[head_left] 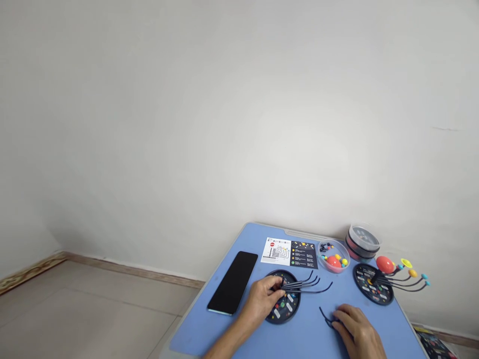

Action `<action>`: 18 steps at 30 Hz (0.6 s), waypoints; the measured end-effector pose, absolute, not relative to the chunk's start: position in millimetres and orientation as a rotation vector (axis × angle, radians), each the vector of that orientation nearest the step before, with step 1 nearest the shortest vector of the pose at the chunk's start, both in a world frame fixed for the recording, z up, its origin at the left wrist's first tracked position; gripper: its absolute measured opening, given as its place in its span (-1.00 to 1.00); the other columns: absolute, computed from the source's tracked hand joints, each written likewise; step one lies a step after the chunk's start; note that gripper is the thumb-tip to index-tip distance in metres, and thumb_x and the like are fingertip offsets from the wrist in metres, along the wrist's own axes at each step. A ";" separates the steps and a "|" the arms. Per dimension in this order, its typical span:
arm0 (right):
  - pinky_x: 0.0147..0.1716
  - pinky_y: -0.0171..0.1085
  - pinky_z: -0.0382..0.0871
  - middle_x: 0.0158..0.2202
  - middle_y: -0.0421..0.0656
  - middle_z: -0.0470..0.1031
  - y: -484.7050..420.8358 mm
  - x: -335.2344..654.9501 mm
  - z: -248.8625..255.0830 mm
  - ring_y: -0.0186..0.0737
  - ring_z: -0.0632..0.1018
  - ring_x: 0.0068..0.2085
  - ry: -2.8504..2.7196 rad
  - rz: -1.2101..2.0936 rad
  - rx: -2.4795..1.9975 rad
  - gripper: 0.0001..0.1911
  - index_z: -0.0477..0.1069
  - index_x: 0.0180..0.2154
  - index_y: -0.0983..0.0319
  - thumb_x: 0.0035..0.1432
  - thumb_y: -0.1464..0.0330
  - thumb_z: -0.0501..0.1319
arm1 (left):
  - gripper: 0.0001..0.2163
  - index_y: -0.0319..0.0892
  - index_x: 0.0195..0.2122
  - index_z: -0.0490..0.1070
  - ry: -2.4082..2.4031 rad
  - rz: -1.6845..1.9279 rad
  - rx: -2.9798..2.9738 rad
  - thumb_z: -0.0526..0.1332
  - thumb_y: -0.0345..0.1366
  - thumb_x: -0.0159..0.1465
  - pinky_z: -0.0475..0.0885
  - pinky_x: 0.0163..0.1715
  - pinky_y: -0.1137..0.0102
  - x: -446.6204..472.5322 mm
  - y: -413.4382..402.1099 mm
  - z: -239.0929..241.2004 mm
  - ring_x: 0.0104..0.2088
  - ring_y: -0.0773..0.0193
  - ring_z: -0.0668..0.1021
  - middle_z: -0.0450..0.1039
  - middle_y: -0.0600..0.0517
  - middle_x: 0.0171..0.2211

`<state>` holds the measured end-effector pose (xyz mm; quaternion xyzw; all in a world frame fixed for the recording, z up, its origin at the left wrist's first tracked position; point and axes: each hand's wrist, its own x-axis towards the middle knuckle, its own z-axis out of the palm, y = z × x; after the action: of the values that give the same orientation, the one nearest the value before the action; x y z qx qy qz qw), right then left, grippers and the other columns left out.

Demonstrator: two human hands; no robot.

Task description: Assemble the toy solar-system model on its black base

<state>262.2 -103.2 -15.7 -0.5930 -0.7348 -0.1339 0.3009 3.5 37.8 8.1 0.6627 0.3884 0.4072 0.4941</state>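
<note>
My left hand (262,297) pinches the hub of a bundle of thin black curved arms (307,284) that fan to the right above a black round base disc (285,305) with coloured dots. My right hand (355,326) rests on the blue table (224,329) with its fingers closed on a single loose black arm (325,316). Both hands sit near the table's front edge.
A black phone (234,282) lies to the left. An instruction sheet (290,253), a clear dish of coloured balls (334,257) and stacked lidded tubs (362,242) line the back. A finished model with coloured balls on arms (389,279) stands at the right.
</note>
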 end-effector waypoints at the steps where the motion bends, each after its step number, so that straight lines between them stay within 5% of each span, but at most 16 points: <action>1: -0.27 -0.37 0.56 -0.22 -0.09 0.62 -102.4 262.0 -15.6 -0.19 0.65 -0.22 -1.957 -0.350 -1.568 -0.74 0.55 -0.19 0.13 0.35 0.25 0.08 | -0.86 -0.15 -0.43 0.55 0.945 0.993 1.606 0.23 -0.33 -0.02 0.47 -0.37 0.43 3.7 37.0 7.6 -0.39 0.21 0.53 0.47 0.07 -0.47; 12: -0.37 -0.32 0.44 -0.31 -0.14 0.57 -98.8 258.2 -16.1 -0.22 0.58 -0.34 -2.090 -0.453 -1.593 -0.68 0.45 -0.28 0.15 0.39 0.41 -0.04 | -0.82 -0.16 -0.38 0.61 0.948 1.013 1.655 0.25 -0.24 0.08 0.48 -0.41 0.46 5.9 32.6 8.0 -0.37 0.18 0.55 0.52 0.00 -0.43; 18: -0.53 -0.31 0.23 -0.52 -0.24 0.48 -86.4 252.5 -6.2 -0.24 0.49 -0.52 -2.265 -0.719 -1.560 -0.74 0.32 -0.50 0.18 0.16 0.59 0.19 | -0.80 -0.17 -0.34 0.61 0.957 1.009 1.671 0.25 -0.26 0.05 0.50 -0.38 0.43 6.0 32.1 8.6 -0.37 0.17 0.57 0.55 0.00 -0.41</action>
<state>252.5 -86.4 -6.2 -0.5426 -0.7879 -0.2502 0.1487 6.0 32.1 8.6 0.6803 0.3899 0.4109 0.4651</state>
